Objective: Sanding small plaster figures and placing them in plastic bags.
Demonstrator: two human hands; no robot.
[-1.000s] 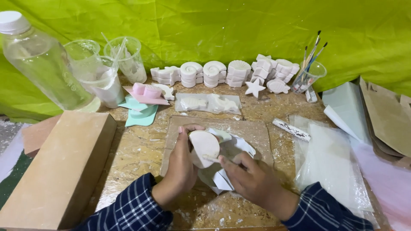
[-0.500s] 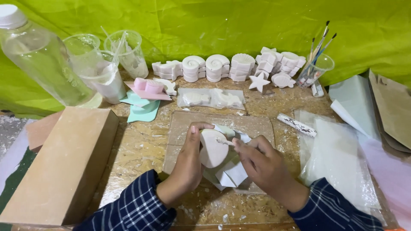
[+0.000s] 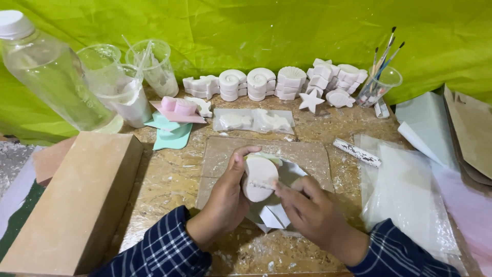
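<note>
Hands working: two, left hand (image 3: 225, 197), right hand (image 3: 312, 213)
Bottles standing: one clear bottle (image 3: 48, 69)
Plastic cups standing: four, cup of brushes (image 3: 380, 84) included
Star casts lying: one white star (image 3: 310, 100)

A clear plastic bag (image 3: 253, 121) lies flat on the worktable behind the brown board, holding pale cast shapes; it is rectangular and see-through with a whitish sheen. At the left edge a long tan cardboard box (image 3: 77, 200) rests lengthwise, plain and unprinted on its visible faces. On the right, empty clear plastic bags (image 3: 410, 195) lie spread flat, and beyond them brown paper envelopes (image 3: 474, 133) overlap at the table's far right. No screens or signs show.
</note>
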